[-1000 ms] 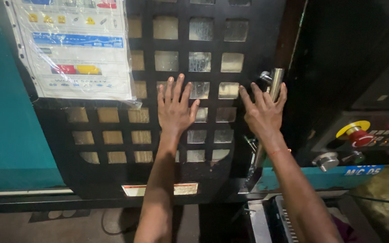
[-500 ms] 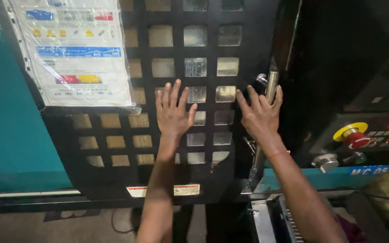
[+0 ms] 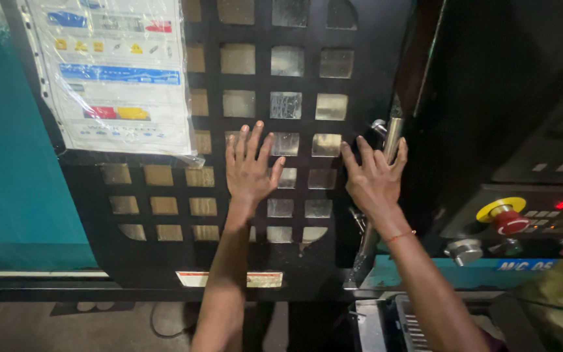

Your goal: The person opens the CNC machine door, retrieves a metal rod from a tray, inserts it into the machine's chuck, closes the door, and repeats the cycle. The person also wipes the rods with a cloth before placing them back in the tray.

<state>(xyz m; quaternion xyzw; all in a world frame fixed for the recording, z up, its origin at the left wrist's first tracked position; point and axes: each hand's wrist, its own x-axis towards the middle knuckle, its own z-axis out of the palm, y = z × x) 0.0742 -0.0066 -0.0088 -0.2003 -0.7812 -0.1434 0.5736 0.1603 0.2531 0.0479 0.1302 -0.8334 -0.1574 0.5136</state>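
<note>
Dim light here. A teal machine wall [image 3: 14, 163] fills the left, grey floor [image 3: 66, 326] runs along the bottom, and a dark control panel [image 3: 542, 215] with a red mushroom button [image 3: 506, 218] glows on the right.

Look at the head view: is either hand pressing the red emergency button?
No, both the left hand and right hand lie flat on the black grid door, apart from the red button.

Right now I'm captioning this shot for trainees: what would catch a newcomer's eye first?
Two bare hands pressed flat on a black grid door: the left hand mid-panel, the right hand by the vertical metal handle. Then the red emergency-stop button at right, and the plastic-sleeved sheet top left.
</note>
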